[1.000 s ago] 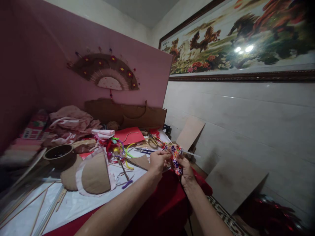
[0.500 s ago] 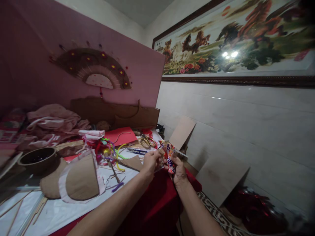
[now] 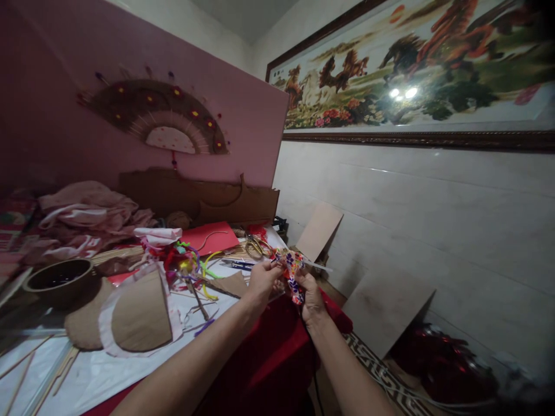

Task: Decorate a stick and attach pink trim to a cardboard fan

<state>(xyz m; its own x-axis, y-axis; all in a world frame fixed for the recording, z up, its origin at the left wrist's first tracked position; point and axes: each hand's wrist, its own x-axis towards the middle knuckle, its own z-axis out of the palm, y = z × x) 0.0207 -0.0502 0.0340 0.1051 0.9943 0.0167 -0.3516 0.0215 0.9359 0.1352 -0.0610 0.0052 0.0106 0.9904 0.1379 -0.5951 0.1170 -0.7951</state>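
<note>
Between my hands, over the right end of the table, is a piece of flower-patterned fabric [image 3: 295,274] in orange, white and purple. My left hand [image 3: 263,281] pinches its left edge with thumb and fingers. On the other side my right hand [image 3: 310,296] grips the right edge, thumb on top. The fabric hangs down a little between them. Just behind it lie gold-handled scissors [image 3: 255,246]. Small dark-blue thread snips [image 3: 236,264] rest to the left of my left hand.
A cardboard half-round with white cloth edging [image 3: 141,312] and a dark bowl [image 3: 60,280] are at left. Behind are colourful pipe cleaners, red paper [image 3: 210,238] and a heap of pink cloth [image 3: 93,205]. A decorated fan [image 3: 160,115] hangs on the pink board.
My left hand has shifted slightly left and the fabric is spread wider, showing more of its pattern. The whole view has moved slightly.
</note>
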